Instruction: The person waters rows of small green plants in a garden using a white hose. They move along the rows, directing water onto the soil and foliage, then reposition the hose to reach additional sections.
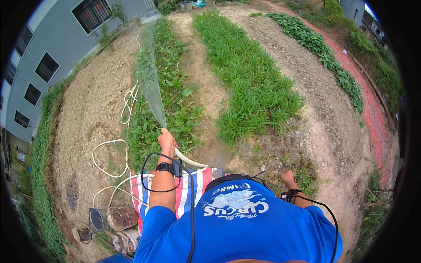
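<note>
My left hand (167,142) is closed around the end of a pale hose (189,160), held out in front of me. A fan of water (155,98) sprays from it, away from me over a bed of leafy green plants (171,82). The hose curves back from my hand across a striped red, white and blue sheet (184,194). My right hand (287,178) hangs at my right side above bare soil and low weeds, its fingers curled in with no object visible in them. Each wrist wears a strapped device with a black cable.
A second bed of grassy plants (250,79) runs beyond a dirt path (209,98). Loops of hose (110,142) lie on the soil at left. Old buckets (122,217) stand near my left side. A grey building (62,36) borders the plot; a reddish path (355,69) runs at right.
</note>
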{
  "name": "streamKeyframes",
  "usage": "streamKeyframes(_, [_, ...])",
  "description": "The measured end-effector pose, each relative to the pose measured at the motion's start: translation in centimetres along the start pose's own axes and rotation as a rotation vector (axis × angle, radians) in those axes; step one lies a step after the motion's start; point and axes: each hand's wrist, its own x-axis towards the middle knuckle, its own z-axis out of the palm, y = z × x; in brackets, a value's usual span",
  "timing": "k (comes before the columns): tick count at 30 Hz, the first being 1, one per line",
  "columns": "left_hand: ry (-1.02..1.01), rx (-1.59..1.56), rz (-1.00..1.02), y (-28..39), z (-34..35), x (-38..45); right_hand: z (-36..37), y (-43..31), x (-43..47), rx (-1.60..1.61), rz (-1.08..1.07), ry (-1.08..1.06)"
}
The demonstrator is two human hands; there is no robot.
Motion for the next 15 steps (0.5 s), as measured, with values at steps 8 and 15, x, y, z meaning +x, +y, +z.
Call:
streamKeyframes(8, [0.014, 0.062, 0.078, 1.3, 0.8, -0.1, 0.6, 0.0, 0.7, -0.036, -0.062, 0.032])
streamKeyframes(15, [0.068, 0.075, 0.092, 1.5, 1.7, 0.0, 0.5, 1.1, 0.6, -0.041, -0.057, 0.063])
